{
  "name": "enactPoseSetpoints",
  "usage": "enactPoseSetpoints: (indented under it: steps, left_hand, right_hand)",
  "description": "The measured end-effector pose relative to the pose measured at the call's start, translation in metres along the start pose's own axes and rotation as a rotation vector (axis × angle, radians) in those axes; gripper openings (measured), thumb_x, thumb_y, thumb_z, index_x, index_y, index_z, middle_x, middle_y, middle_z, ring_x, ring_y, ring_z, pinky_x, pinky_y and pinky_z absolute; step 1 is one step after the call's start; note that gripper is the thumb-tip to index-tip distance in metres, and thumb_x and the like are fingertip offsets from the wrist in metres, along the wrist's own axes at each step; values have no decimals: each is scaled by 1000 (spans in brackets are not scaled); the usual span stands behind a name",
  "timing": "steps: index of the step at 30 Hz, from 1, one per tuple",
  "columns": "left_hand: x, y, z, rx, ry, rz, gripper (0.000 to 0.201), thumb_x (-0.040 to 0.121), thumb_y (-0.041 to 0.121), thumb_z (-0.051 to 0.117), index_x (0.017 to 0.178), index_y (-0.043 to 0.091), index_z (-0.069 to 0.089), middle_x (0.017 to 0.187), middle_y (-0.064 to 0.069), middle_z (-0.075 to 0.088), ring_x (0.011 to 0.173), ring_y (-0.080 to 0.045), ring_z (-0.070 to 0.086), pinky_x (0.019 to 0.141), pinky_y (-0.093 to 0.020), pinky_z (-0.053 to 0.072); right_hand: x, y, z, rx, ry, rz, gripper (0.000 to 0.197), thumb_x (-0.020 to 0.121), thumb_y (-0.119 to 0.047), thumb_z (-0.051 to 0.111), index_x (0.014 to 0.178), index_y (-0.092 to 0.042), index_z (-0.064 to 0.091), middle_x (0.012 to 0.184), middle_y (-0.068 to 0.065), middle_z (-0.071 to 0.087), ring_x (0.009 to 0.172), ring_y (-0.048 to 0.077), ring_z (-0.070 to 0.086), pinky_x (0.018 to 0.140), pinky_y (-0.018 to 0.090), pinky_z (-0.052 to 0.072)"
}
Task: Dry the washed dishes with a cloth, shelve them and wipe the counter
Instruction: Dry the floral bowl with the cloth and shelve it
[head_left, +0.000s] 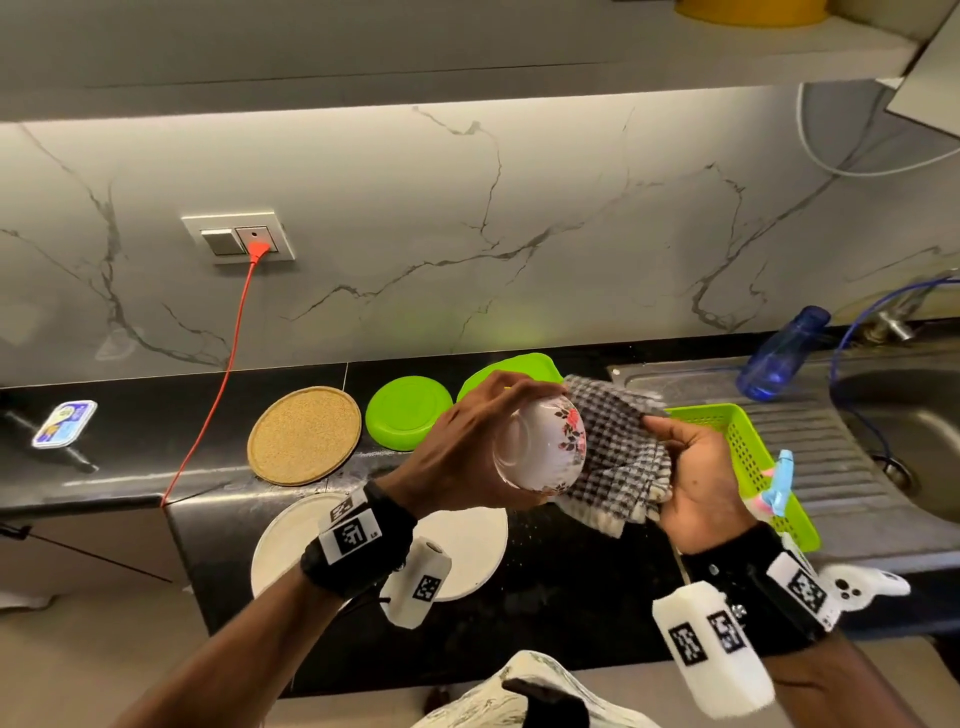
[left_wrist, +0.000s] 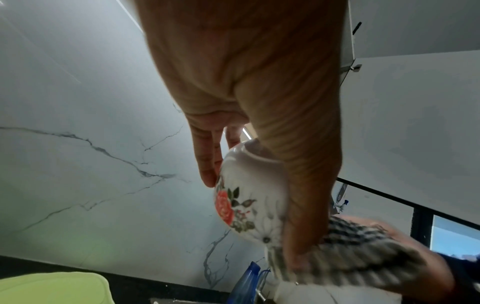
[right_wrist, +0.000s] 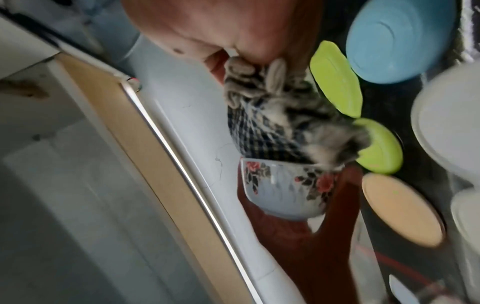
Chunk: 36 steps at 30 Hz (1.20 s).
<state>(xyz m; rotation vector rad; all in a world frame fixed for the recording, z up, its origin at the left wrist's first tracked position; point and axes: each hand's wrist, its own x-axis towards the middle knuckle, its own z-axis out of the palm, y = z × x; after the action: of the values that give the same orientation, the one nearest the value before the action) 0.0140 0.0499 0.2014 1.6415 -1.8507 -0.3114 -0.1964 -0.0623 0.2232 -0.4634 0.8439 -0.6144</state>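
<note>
- The left hand (head_left: 457, 447) grips the flowered bowl (head_left: 545, 447) on its side, above the table (head_left: 571, 582).
- The right hand (head_left: 696, 483) holds the checked cloth (head_left: 618, 457) bunched against the bowl's mouth.
- The bowl looks glazed, breakable and probably slippery when wet; best gripped around its base and wall.

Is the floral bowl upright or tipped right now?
Tipped on its side: the floral bowl shows its base toward the camera in the left hand, its mouth facing the checked cloth held by the right hand.

One bowl (head_left: 545, 447), one cloth (head_left: 618, 457), two green lids (head_left: 408, 410).
</note>
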Motion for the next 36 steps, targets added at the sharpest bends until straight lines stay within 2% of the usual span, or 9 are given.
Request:
enactPoseSetpoints:
  steps: [3,7,11,17,21,24,27,32,36]
  left_hand:
    - [-3,0,0,46,-13,-75,115,58,62,89,152,35,28,144,5,49,124,-17,54,91,-47,57]
    - [3,7,-1,41,14,-145,146,51,64,92,161,27,3,147,10,52,129,-20,56,91,-48,56]
    - [8,15,-3,66,-31,-134,155,55,62,92,160,23,-16,148,-2,54,132,-25,54,95,-49,55]
    - [8,17,-3,48,29,-115,150,55,63,89,162,16,-6,149,-1,54,135,-25,52,97,-47,54]
    - [12,8,-6,-80,132,-153,138,55,67,86,161,17,13,141,2,62,123,-20,63,96,-44,55]
    - [13,0,-9,-247,230,-217,119,60,59,88,156,18,31,129,2,68,113,-10,67,94,-39,57]
    - [13,-8,-15,-372,276,-283,104,65,46,89,153,21,39,137,1,62,119,-10,63,98,-39,57]
    - [19,4,-14,-630,185,-357,79,68,19,92,138,22,54,127,6,67,115,-13,66,87,-27,58]
    - [14,8,-6,-854,166,-453,77,67,5,91,135,22,57,119,4,72,109,-12,70,83,-31,60]
  right_hand:
    - [3,-1,-4,-27,-21,-302,36,97,-9,51,128,-2,67,122,19,72,111,36,71,100,49,55]
    - [-18,10,8,-668,-304,-774,38,98,2,56,115,-24,78,115,-5,77,109,11,71,94,27,55]
    - [-19,22,10,-1253,-471,-1012,46,99,-19,58,145,-15,56,151,-5,55,144,15,46,119,44,38]
    - [0,11,14,-921,-390,-800,31,104,-27,52,130,-36,67,122,-7,73,116,11,66,103,46,52]
    - [-9,32,14,-1001,-439,-925,52,102,-18,52,154,-13,44,156,5,50,149,20,39,120,37,34]
    - [-18,51,9,-1056,-543,-990,51,101,-11,51,151,-5,45,166,3,34,158,25,18,127,51,19]
    - [-22,61,-1,-1088,-610,-959,44,101,-10,50,145,-6,53,165,2,36,158,27,16,125,61,20]
    - [-19,51,11,-968,-548,-988,57,108,-35,43,155,-2,36,166,7,32,157,25,20,125,55,25]
    - [-12,43,16,-965,-547,-1003,58,100,-4,45,157,-4,34,164,3,37,152,28,34,120,61,33]
